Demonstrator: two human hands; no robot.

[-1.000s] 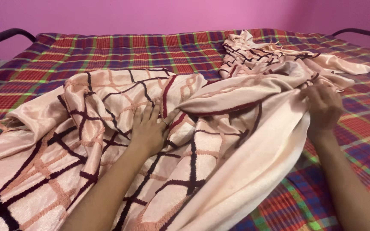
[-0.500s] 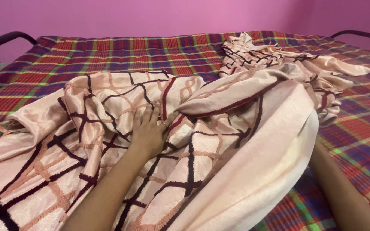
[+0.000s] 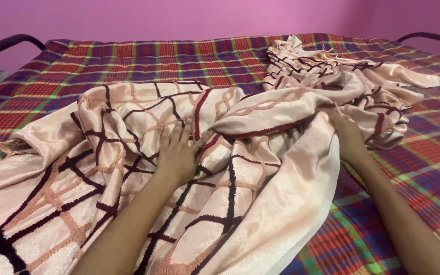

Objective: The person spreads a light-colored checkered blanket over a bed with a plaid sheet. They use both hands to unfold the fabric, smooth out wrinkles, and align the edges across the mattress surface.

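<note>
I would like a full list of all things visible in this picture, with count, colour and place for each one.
Satin cloth: one, pale peach with dark maroon and pink grid lines, crumpled across the bed from the near left to the far right.
Bed cover: one, plaid in red, purple and green, spread over the whole bed under the cloth.
Bed frame rails: two, black, curved, at the far left and far right corners.
Wall: one, pink, behind the bed.
Left hand: one, flat with fingers spread, pressing on the middle of the cloth.
Right hand: one, at the right fold of the cloth, fingers partly hidden in the fabric.
</note>
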